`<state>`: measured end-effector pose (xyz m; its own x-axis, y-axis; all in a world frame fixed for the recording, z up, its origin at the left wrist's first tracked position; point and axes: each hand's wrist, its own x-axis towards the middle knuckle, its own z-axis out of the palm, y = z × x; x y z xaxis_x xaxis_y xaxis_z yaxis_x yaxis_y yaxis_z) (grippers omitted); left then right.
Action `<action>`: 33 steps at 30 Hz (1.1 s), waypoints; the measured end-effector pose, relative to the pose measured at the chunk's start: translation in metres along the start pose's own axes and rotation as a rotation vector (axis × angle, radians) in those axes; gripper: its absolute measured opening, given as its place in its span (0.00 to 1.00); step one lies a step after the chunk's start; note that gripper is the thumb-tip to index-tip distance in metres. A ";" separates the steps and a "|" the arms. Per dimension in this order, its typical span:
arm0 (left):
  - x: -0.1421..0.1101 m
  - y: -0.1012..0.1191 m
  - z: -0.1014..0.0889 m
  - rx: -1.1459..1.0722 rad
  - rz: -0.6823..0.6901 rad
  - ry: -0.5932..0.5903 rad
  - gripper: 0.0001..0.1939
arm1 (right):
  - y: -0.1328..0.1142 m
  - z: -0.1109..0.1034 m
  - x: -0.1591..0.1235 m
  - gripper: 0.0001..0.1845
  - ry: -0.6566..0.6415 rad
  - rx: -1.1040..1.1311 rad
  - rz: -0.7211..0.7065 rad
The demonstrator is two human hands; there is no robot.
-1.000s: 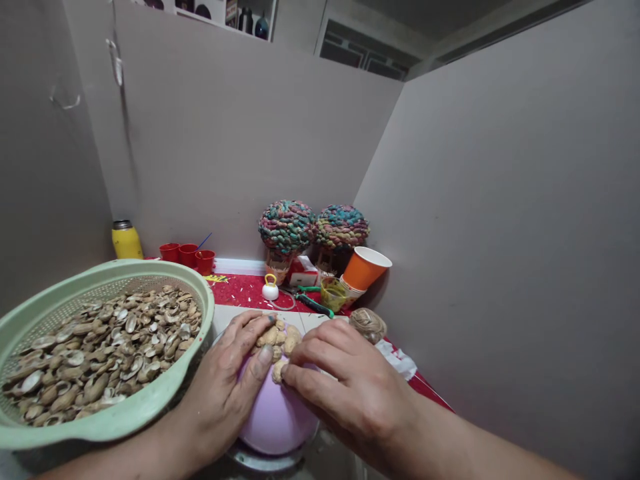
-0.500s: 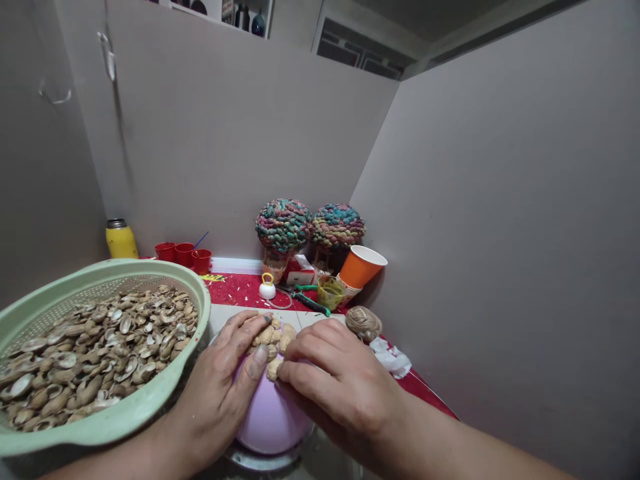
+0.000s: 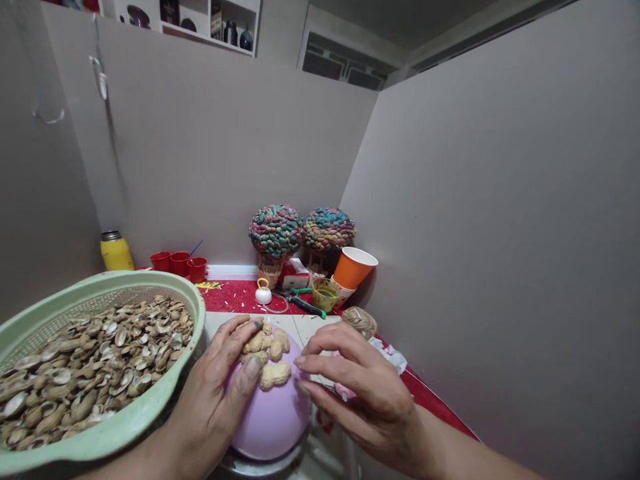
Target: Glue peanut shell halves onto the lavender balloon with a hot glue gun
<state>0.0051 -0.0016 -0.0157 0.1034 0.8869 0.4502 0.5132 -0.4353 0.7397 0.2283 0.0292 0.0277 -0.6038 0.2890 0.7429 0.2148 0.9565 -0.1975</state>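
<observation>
A smooth purple balloon (image 3: 273,423) rests on a round metallic base (image 3: 265,465) in front of me. Several peanut shells (image 3: 275,376) sit on its upper side in a cluster. My left hand (image 3: 223,380) cups the balloon's left side, thumb and fingers against the balloon and the shells. To the right, my right hand (image 3: 360,383) has its fingers apart and holds nothing; its fingertips are close to the balloon's right side. Whether they touch it I cannot tell.
At left stands a green colander (image 3: 193,293) full of peanut shells. Behind are red cups (image 3: 197,269), a yellow bottle (image 3: 116,252), two multicoloured balloon-shaped crafts (image 3: 277,230), green-handled pliers (image 3: 306,307), an orange paper cup (image 3: 354,268) and a twine ball (image 3: 360,322). Grey panels enclose the space.
My right hand has drawn back to the right from the peanut shells and its fingers have spread. The front shell now lies uncovered on the balloon. My left hand stays on the balloon.
</observation>
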 end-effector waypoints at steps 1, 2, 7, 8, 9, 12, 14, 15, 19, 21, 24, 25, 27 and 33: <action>0.000 0.000 0.000 0.005 -0.007 -0.003 0.21 | 0.000 0.001 -0.003 0.15 0.009 -0.003 0.001; -0.001 -0.001 -0.001 0.013 -0.009 -0.001 0.22 | 0.001 0.002 -0.005 0.15 0.013 -0.003 -0.003; -0.004 -0.007 0.000 0.065 0.027 0.005 0.23 | 0.001 0.010 -0.008 0.14 0.039 0.026 -0.005; -0.005 -0.008 0.001 0.079 0.041 0.001 0.24 | 0.002 0.012 -0.007 0.13 0.046 0.030 0.000; -0.005 -0.009 0.001 0.096 0.055 -0.004 0.25 | 0.002 0.013 -0.007 0.12 0.052 0.032 0.003; -0.004 -0.009 0.001 0.153 0.089 -0.016 0.28 | 0.004 0.016 -0.006 0.10 0.073 0.041 -0.002; -0.003 -0.008 0.001 0.176 0.100 -0.010 0.29 | 0.005 0.017 -0.006 0.09 0.082 0.051 -0.007; -0.003 -0.007 0.001 0.180 0.107 -0.002 0.28 | 0.005 0.017 -0.006 0.08 0.083 0.056 -0.008; -0.003 -0.006 0.001 0.186 0.115 0.018 0.27 | 0.006 0.019 -0.005 0.07 0.092 0.067 -0.014; -0.004 -0.007 0.001 0.188 0.105 0.021 0.27 | 0.007 0.021 -0.004 0.07 0.100 0.074 -0.017; -0.004 -0.010 0.000 0.167 0.086 0.014 0.26 | 0.009 0.022 -0.003 0.05 0.099 0.096 0.005; -0.003 -0.011 0.000 0.156 0.075 0.009 0.26 | 0.010 0.023 -0.003 0.05 0.097 0.104 0.018; -0.002 -0.011 -0.001 0.140 0.051 0.007 0.26 | 0.011 0.022 -0.004 0.06 0.107 0.120 0.038; 0.002 -0.007 -0.003 0.115 -0.053 0.030 0.25 | 0.016 0.019 -0.012 0.26 0.095 0.169 0.257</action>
<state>-0.0011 0.0024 -0.0181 0.0486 0.9025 0.4279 0.6121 -0.3654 0.7013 0.2246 0.0423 0.0035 -0.4706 0.5241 0.7098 0.2150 0.8483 -0.4839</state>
